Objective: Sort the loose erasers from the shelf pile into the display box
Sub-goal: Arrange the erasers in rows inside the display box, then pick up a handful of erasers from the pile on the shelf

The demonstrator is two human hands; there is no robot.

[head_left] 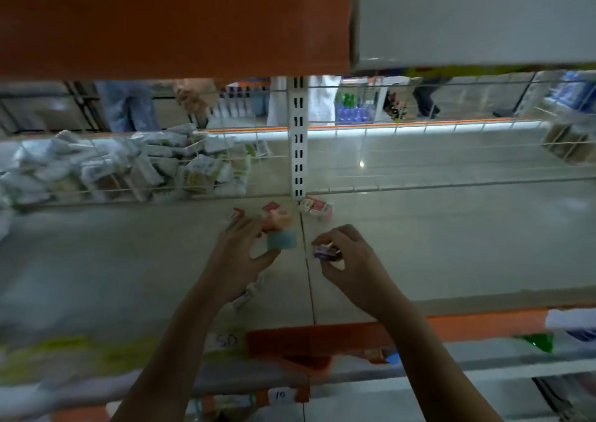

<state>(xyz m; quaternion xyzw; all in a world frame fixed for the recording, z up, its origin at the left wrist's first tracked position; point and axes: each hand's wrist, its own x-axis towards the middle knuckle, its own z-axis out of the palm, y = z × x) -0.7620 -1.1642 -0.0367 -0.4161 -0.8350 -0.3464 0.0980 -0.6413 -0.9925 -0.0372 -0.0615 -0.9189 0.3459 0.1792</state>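
We see right hand (348, 257) pinching small dark-sleeved eraser (325, 253) between thumb and curled fingers, lifted just off shelf (451, 244), likely picked for sorting. Left hand (245, 254) reaches over blurred teal eraser (282, 240), fingers spread, thumb below it; we can't tell if gripping or just touching. Loose erasers (314, 208) lie by white upright (298, 144) near back mesh. Hands near, not touching. Display box: we can't identify. Both forearms extended forward, wrists low.
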